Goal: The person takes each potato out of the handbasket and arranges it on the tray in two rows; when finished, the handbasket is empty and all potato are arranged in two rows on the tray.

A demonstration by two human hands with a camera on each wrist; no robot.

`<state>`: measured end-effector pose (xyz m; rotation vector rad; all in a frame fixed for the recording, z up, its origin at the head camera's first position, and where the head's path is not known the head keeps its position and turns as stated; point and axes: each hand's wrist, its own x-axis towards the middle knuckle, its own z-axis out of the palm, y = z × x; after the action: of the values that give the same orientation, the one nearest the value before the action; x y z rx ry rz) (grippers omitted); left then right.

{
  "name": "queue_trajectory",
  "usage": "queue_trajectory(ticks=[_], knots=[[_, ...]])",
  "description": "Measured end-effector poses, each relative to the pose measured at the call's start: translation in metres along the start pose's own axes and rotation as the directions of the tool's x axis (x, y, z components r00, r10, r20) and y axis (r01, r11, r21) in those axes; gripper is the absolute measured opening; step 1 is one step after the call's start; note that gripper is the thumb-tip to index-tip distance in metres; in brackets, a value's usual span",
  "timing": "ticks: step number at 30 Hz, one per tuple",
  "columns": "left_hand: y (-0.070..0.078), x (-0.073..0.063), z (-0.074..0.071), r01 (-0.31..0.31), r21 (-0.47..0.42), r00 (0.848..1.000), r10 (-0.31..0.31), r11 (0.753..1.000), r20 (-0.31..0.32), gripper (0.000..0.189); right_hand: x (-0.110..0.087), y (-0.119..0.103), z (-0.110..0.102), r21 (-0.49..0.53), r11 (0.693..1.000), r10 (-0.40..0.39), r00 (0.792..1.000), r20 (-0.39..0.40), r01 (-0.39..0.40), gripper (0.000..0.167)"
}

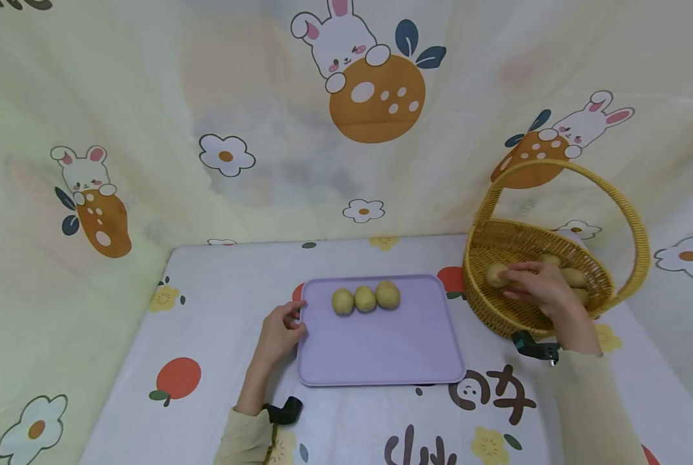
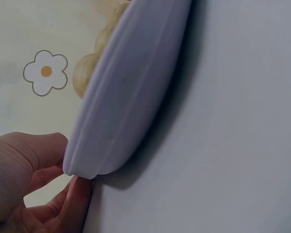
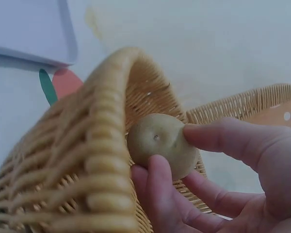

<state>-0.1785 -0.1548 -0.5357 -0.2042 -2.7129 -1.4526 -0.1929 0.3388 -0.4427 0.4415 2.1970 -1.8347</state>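
In my right hand (image 1: 540, 287) is a round tan potato (image 3: 157, 141), pinched between thumb and fingers just inside the wall of a yellow wicker basket (image 1: 486, 310). More potatoes (image 1: 573, 278) lie in the basket behind that hand, partly covered by it. My left hand (image 1: 279, 332) holds the left rim of a shallow lilac tray (image 1: 381, 355); the left wrist view shows its thumb and fingers at the tray's edge. Three potatoes (image 1: 365, 299) sit side by side in a row near the tray's far edge.
The basket's tall arched handle (image 1: 637, 226) rises over its opening. A white printed cloth (image 1: 218, 290) covers the table, and a curtain with rabbit and flower prints (image 1: 265, 97) hangs behind. Each wrist carries a small black device (image 1: 285, 411).
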Motion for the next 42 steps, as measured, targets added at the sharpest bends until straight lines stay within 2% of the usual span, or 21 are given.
queue_trajectory(ticks=[3,6,10,15,23,30,36,42], knots=[[0.001,-0.001,0.002,-0.009,-0.017,1.000,0.009,1.000,0.009,0.044,0.000,-0.001,0.003,0.025,1.000,-0.003,1.000,-0.006,0.004,0.044],[0.002,-0.002,0.002,-0.001,-0.027,1.000,0.001,1.000,0.000,0.045,0.001,-0.003,0.008,0.028,1.000,-0.015,1.000,0.013,0.014,0.049],[0.003,-0.005,0.003,0.035,-0.035,0.999,-0.035,0.999,-0.003,0.045,0.001,-0.008,0.017,-0.011,0.999,-0.034,0.999,0.016,0.034,0.058],[0.003,-0.009,0.002,0.040,-0.028,0.999,-0.040,0.999,0.009,0.044,-0.003,-0.012,0.020,-0.027,0.999,-0.026,1.000,-0.002,0.026,0.059],[0.003,-0.005,-0.001,0.032,-0.023,0.999,-0.032,0.999,0.007,0.044,-0.007,-0.020,0.024,-0.024,0.993,-0.111,0.993,0.032,0.111,0.059],[0.001,-0.004,-0.001,0.027,-0.027,1.000,-0.027,0.999,0.005,0.046,-0.006,-0.029,0.051,-0.032,0.986,-0.161,0.982,0.094,0.165,0.057],[0.000,-0.003,0.001,-0.003,-0.034,1.000,0.004,0.999,0.015,0.045,-0.004,-0.031,0.071,-0.026,0.984,-0.175,0.980,0.097,0.178,0.055],[0.000,-0.002,0.000,0.018,-0.022,1.000,-0.017,1.000,0.022,0.044,-0.002,-0.032,0.097,-0.042,0.982,-0.179,0.979,0.102,0.184,0.051]])
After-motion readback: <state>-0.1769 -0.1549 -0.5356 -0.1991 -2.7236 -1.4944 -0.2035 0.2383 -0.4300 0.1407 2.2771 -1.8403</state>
